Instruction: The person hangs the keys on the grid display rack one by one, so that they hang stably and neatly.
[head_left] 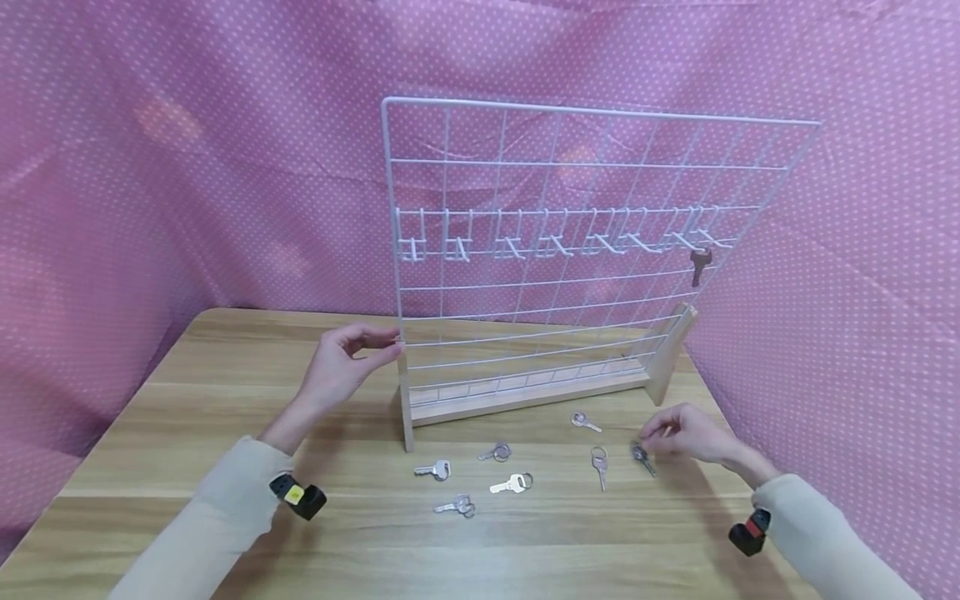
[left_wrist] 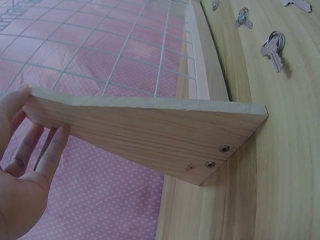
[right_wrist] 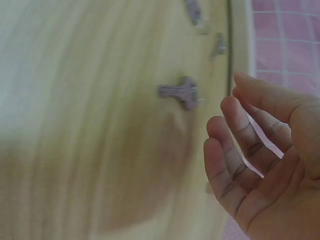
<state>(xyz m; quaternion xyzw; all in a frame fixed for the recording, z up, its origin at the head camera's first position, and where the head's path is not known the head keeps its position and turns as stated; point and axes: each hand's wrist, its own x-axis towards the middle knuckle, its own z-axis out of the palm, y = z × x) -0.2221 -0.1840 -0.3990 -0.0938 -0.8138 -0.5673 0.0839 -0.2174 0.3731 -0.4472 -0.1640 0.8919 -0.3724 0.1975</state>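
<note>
A white wire grid rack [head_left: 525,289] on a wooden base stands on the table, with a row of hooks across it. My left hand [head_left: 341,358] holds the upper end of the rack's wooden side panel [left_wrist: 145,130], thumb on its edge and fingers against its face. One dark key [head_left: 700,265] hangs from the rightmost hook. Near the table's right side, my right hand [head_left: 686,435] is just above a key with a ring [head_left: 642,458]. In the right wrist view its loosely bent fingers hold nothing, and a key [right_wrist: 182,93] lies apart from them.
Several more keys lie in front of the rack, among them a brass-coloured key [head_left: 512,483], a silver key [head_left: 433,471] and a key with a ring [head_left: 600,468]. Pink dotted cloth [head_left: 285,167] hangs behind and beside the wooden table [head_left: 360,542].
</note>
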